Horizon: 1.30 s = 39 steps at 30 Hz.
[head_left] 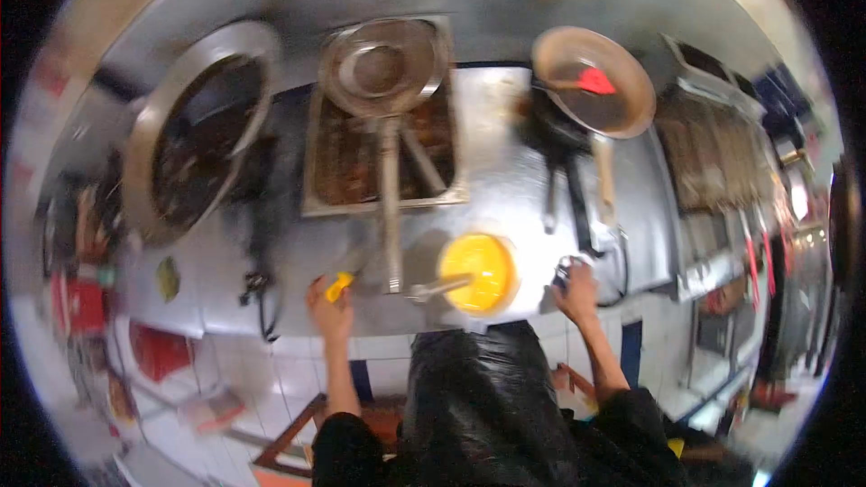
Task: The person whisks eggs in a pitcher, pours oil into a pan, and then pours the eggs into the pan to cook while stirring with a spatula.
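My left hand (330, 308) is closed on a small yellow object (339, 286) at the front edge of the metal counter (505, 162). On the right, my right hand (575, 290) touches a dark and silvery knob-like thing (566, 271) at the counter's front edge; its fingers are blurred, and I cannot make out whether they grip it. Between my hands stands a bowl of bright yellow liquid (492, 272), with a metal utensil (440, 287) lying across its left rim.
Behind the bowl, a long-handled strainer (390, 162) rests over a rectangular fryer (316, 189). A large round pan (149, 162) is at left. Right of centre, a frying pan (637, 90) holds a red-headed brush (595, 81). A grill (722, 153) stands at far right.
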Available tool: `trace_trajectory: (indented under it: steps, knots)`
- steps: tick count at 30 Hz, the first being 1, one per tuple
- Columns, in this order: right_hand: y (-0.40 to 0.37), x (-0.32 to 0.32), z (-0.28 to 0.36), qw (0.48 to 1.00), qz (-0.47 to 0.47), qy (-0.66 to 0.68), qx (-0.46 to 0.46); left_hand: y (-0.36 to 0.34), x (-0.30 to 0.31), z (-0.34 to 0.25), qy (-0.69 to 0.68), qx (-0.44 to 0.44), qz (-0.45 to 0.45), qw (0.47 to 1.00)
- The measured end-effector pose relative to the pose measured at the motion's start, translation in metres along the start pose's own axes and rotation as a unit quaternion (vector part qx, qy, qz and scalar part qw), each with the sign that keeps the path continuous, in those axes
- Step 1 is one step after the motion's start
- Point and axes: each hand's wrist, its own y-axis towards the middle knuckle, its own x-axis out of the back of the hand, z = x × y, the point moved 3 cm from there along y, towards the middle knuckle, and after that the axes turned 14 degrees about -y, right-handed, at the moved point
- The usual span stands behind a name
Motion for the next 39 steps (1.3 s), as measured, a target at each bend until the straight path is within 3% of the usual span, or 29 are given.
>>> trace_trajectory:
  steps: [1,2,3,4,5,6,7,8,9,10,11,12,13,14,15,17,18,20,24,26,27,28,31,32,33,35,36,38,39]
  knots:
    - [0.001,-0.01,0.0,0.996,-0.002,0.083,0.023,0.002,-0.009,0.011,0.046,-0.007,0.058,0.997]
    - [-0.003,0.01,0.011,0.998,0.007,0.037,0.04,-0.001,-0.019,0.023,0.091,-0.027,0.116,0.989]
    - [-0.004,0.011,0.013,0.999,0.041,0.025,0.022,-0.001,-0.023,0.024,0.082,-0.003,0.143,0.986]
    - [-0.005,0.004,0.012,0.993,0.045,0.087,-0.057,-0.004,-0.026,0.032,0.078,0.018,0.174,0.981]
    - [-0.006,-0.012,0.01,0.993,0.088,0.073,-0.02,-0.005,-0.023,0.037,0.054,-0.004,0.2,0.978]
    - [-0.007,-0.058,0.011,0.989,-0.012,0.129,-0.067,-0.006,-0.02,0.041,0.03,-0.024,0.227,0.973]
    - [-0.015,-0.033,0.016,0.978,-0.002,0.172,-0.12,-0.016,-0.021,0.056,0.069,-0.032,0.24,0.968]
    - [-0.013,-0.041,0.021,0.988,0.033,0.116,-0.095,-0.027,-0.008,0.036,0.038,-0.022,0.237,0.971]
    - [-0.026,-0.011,0.025,0.995,-0.018,0.07,-0.075,-0.047,-0.011,0.075,0.032,-0.113,0.224,0.967]
    - [-0.031,-0.009,0.027,0.988,-0.022,0.094,-0.119,-0.065,0.002,0.072,0.026,-0.111,0.235,0.965]
    - [-0.033,-0.019,0.028,0.986,-0.015,0.086,-0.139,-0.085,0.006,0.096,0.025,-0.044,0.28,0.959]
    - [-0.044,-0.002,0.028,0.986,0.023,0.096,-0.137,-0.105,-0.003,0.169,0.066,-0.12,0.228,0.964]
    - [-0.056,-0.006,0.029,0.947,0.02,0.231,-0.221,-0.119,0.001,0.17,0.064,-0.1,0.276,0.954]
    - [-0.069,0.003,0.029,0.931,0.005,0.283,-0.229,-0.137,0.003,0.16,0.071,-0.071,0.342,0.934]
    - [-0.088,0.006,0.027,0.898,-0.005,0.369,-0.238,-0.154,0.003,0.149,0.078,-0.051,0.397,0.913]
    - [-0.132,-0.002,0.031,0.777,-0.022,0.565,-0.276,-0.173,-0.01,0.126,0.082,-0.036,0.489,0.868]
    - [-0.159,-0.008,0.029,0.768,-0.032,0.569,-0.291,-0.18,-0.019,0.112,0.081,-0.035,0.527,0.846]
    - [-0.226,-0.032,0.036,0.394,0.03,0.839,-0.373,-0.194,-0.032,0.083,0.077,-0.04,0.594,0.8]
    - [-0.356,-0.062,0.041,0.338,-0.035,0.813,-0.473,-0.22,-0.056,0.017,0.063,-0.071,0.696,0.711]
    - [-0.412,-0.068,0.045,0.374,-0.054,0.776,-0.504,-0.231,-0.07,-0.022,0.047,-0.09,0.743,0.661]
    - [-0.439,-0.055,0.043,0.288,-0.06,0.801,-0.522,-0.238,-0.076,-0.046,0.039,-0.114,0.761,0.637]
    - [-0.457,-0.051,0.045,0.276,-0.08,0.798,-0.53,-0.244,-0.081,-0.077,0.031,-0.158,0.772,0.615]
    - [-0.505,-0.078,0.061,0.015,-0.146,0.826,-0.544,-0.294,-0.071,-0.185,0.038,-0.354,0.756,0.549]
    - [-0.519,-0.085,0.069,0.008,-0.163,0.824,-0.542,-0.319,-0.063,-0.221,0.042,-0.476,0.718,0.506]
    - [-0.534,-0.091,0.081,-0.037,-0.222,0.804,-0.55,-0.34,-0.063,-0.242,0.045,-0.489,0.717,0.495]
    - [-0.557,-0.076,0.094,-0.15,-0.285,0.726,-0.608,-0.379,-0.054,-0.269,0.067,-0.601,0.697,0.386]
    - [-0.563,-0.079,0.103,-0.16,-0.291,0.726,-0.602,-0.395,-0.053,-0.275,0.072,-0.61,0.692,0.379]
    - [-0.582,-0.083,0.124,-0.229,-0.358,0.618,-0.661,-0.434,-0.047,-0.279,0.048,-0.643,0.707,0.291]
    - [-0.588,-0.085,0.128,-0.234,-0.363,0.62,-0.655,-0.454,-0.043,-0.282,0.059,-0.645,0.715,0.265]
